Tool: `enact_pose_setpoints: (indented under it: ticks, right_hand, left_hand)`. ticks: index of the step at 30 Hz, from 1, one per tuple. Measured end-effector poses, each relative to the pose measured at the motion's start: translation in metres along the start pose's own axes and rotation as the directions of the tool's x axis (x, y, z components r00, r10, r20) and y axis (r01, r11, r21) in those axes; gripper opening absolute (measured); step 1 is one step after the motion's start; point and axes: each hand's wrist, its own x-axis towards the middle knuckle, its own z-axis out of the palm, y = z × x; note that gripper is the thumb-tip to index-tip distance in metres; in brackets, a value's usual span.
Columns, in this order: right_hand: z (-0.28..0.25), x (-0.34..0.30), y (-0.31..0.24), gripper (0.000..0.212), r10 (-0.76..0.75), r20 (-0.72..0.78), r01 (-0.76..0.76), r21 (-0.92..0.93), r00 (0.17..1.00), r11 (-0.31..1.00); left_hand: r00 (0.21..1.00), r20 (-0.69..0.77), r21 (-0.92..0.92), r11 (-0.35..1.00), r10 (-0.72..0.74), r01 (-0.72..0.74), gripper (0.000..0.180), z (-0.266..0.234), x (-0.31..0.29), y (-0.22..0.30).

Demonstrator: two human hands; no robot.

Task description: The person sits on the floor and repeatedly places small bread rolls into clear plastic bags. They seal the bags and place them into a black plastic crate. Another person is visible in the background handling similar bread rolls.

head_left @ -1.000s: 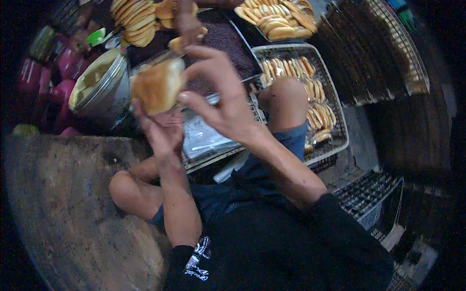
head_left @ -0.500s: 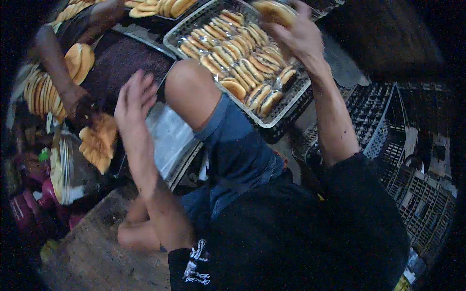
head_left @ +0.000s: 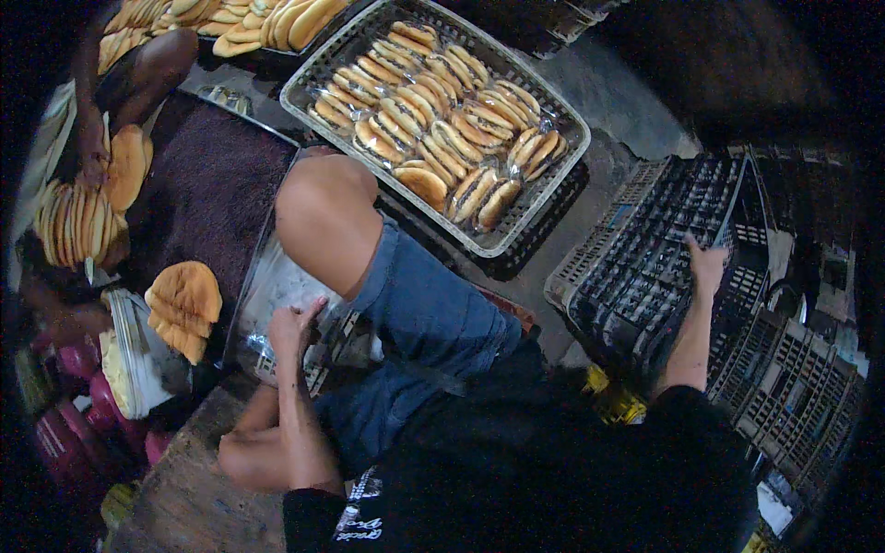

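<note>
My left hand (head_left: 293, 334) is closed, fingers pinched at clear plastic bags (head_left: 275, 290) that lie beside my bent knee. Crumpled, shiny plastic shows around its fingers. Far to the right, my right hand (head_left: 707, 265) grips the wall of a black plastic crate (head_left: 636, 267), thumb to one side and fingers to the other. In front of my knee stands a grey plastic crate (head_left: 542, 217) holding rows of bagged filled buns (head_left: 456, 143). Left of the bags is a wide tray of dark crumbly filling (head_left: 207, 170), with several flat split buns (head_left: 187, 300) at its near edge.
At the left a co-worker's hand (head_left: 92, 164) is at a row of standing buns (head_left: 78, 224). More buns (head_left: 263, 26) are heaped at the far left. A clear tub (head_left: 138, 355) and maroon containers (head_left: 69, 433) stand near left. Another slatted crate (head_left: 774, 392) is at the right.
My right hand has let go of a bun near the bun crate and swung down right to the black crate. My left hand has dropped onto the plastic bags. The co-worker's hand has left the split buns.
</note>
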Motion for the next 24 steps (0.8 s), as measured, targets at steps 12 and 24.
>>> enact_pose_setpoints:
  ticks: [12,24]
  right_hand:
    - [-0.073,-0.223,-0.083,0.056,-0.703,-0.009,0.631,0.449,0.712,0.633]
    - [0.004,-0.234,-0.352,0.044,-0.941,-0.231,0.936,0.308,0.246,0.169]
  left_hand:
    - [0.992,0.039,-0.475,0.875,0.122,-0.089,0.051,-0.027,-0.028,-0.005]
    - [0.929,-0.369,-0.770,0.553,0.022,-0.319,0.044,-0.088,-0.165,-0.002]
